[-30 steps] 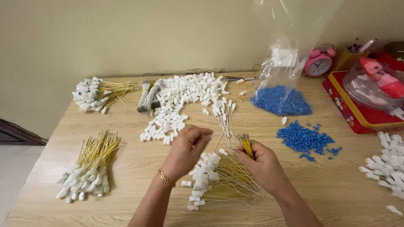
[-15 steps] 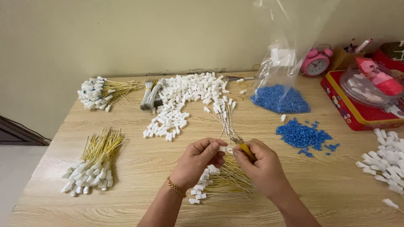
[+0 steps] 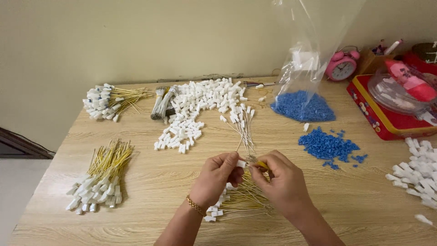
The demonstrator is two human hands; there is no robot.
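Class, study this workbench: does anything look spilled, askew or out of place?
Yes. A loose heap of blue pellets lies on the bare table, outside the clear plastic bag that holds the rest, with a few strays scattered beside it. One white piece lies alone near the right edge.

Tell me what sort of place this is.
Probably a home table used for piecework: sorted wire bundles, heaps of white caps and blue caps, plus a pink alarm clock by the wall.

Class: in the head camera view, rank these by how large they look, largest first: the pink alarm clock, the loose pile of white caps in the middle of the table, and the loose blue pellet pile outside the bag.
1. Pile of white caps
2. Blue pellet pile
3. Pink alarm clock, though it stands farthest from the camera, so it may look smaller than it is.
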